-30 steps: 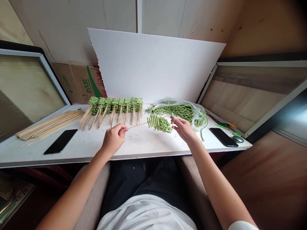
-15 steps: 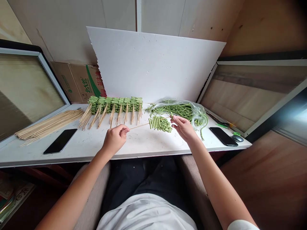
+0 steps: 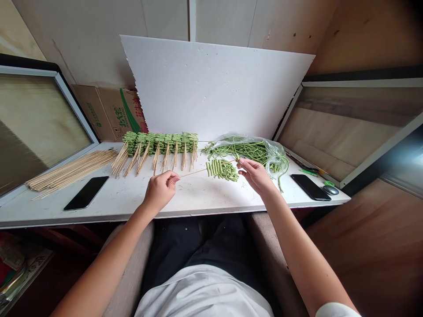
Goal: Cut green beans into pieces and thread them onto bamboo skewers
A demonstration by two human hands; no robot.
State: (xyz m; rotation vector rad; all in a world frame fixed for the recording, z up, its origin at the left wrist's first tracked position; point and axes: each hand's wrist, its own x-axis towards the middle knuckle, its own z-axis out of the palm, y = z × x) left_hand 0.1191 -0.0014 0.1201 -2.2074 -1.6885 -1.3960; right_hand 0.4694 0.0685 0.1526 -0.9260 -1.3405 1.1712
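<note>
My left hand [image 3: 161, 190] pinches the blunt end of a thin wooden skewer [image 3: 193, 173], which runs to the right just above the white tabletop [image 3: 109, 207]. Green yardlong beans [image 3: 221, 170], folded back and forth, are threaded on its far part. My right hand [image 3: 256, 176] pinches a bean strand [image 3: 236, 159] rising from that folded bunch, just beyond its right end. Behind my right hand, more long beans lie in a crumpled clear plastic bag [image 3: 276, 154]. A row of finished bean skewers [image 3: 160, 143] lies along the table's back.
A pile of loose bamboo skewers [image 3: 71, 174] and a black smartphone [image 3: 86, 193] lie at left. Another smartphone [image 3: 310, 187], a computer mouse [image 3: 331, 189] and green-handled scissors [image 3: 309, 172] lie at right. A white foam board [image 3: 214, 83] stands behind the table.
The head view has shifted slightly. Both hands and the skewer sit slightly further right, with the same holds on the skewer and bean.
</note>
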